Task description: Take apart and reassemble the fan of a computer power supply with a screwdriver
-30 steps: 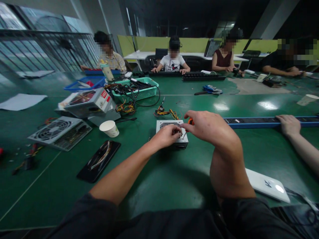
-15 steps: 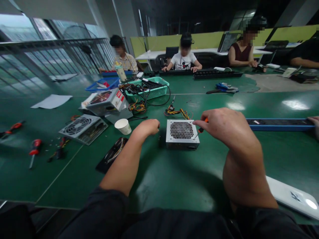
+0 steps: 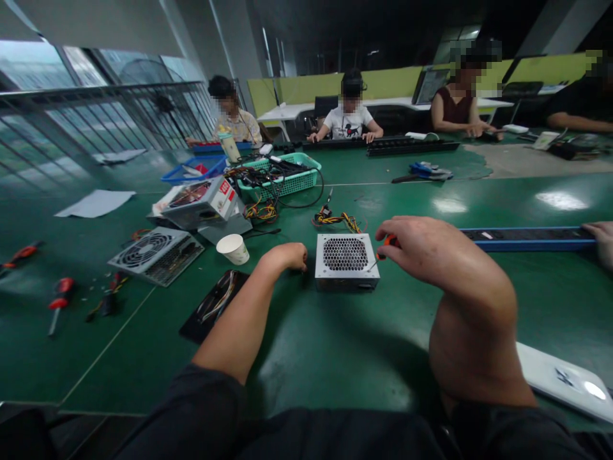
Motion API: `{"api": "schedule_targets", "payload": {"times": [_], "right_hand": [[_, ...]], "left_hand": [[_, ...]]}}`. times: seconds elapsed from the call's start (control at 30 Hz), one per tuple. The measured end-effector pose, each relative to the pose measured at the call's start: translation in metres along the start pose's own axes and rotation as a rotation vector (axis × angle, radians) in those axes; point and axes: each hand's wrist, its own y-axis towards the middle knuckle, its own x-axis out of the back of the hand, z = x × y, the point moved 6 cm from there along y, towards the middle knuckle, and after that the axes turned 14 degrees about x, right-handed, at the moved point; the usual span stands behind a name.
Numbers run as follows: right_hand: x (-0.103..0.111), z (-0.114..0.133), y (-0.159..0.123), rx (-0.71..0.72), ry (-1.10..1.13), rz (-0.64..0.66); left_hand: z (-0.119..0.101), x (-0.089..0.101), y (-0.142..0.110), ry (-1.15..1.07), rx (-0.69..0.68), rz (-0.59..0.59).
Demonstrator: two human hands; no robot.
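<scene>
A grey metal power supply unit (image 3: 327,283) with a honeycomb grille facing up lies on the green table in front of me. My right hand (image 3: 407,243) is closed around the orange-and-black handle of a screwdriver (image 3: 389,243). The screwdriver slants down, its tip at the near right corner of the unit's top. Just left of the unit and apart from it is my left hand (image 3: 290,257), fingers curled together near the tabletop. Whatever those fingers may hold is hidden. Yellow and black wires (image 3: 335,220) trail from behind the unit.
A paper cup (image 3: 233,249) and a black panel with wires (image 3: 211,313) sit by my left forearm. Further left are another power supply (image 3: 158,255) and a red screwdriver (image 3: 60,295). A green basket of cables (image 3: 301,182) stands behind. Co-workers sit opposite; another person's hand (image 3: 601,239) touches a blue-edged bar (image 3: 531,239).
My left hand has dropped slightly beside the power supply. My right hand has lowered a little, and the screwdriver leans more to the right. The whole view has shifted slightly.
</scene>
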Motion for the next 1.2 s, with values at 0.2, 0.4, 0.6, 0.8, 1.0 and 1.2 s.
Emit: {"api": "schedule_targets", "payload": {"times": [0.2, 0.4, 0.6, 0.8, 1.0, 1.2], "right_hand": [[-0.001, -0.003, 0.002, -0.048, 0.064, -0.026], [0.003, -0.01, 0.001, -0.104, 0.103, -0.097], [0.015, -0.018, -0.003, -0.207, 0.056, -0.235], [0.016, -0.026, -0.002, -0.263, 0.105, -0.348], [0.023, -0.026, 0.0, -0.314, 0.137, -0.508], [0.022, -0.02, 0.006, -0.269, 0.137, -0.545]], "left_hand": [[-0.003, -0.005, 0.006, 0.015, -0.006, -0.02], [-0.004, -0.004, 0.006, 0.028, 0.01, -0.033], [-0.009, 0.002, 0.0, 0.052, 0.049, -0.072], [-0.01, 0.01, -0.005, 0.052, 0.074, -0.119], [-0.006, 0.032, -0.012, 0.003, 0.095, -0.273], [-0.009, 0.066, -0.037, -0.311, -0.031, -0.55]]}}
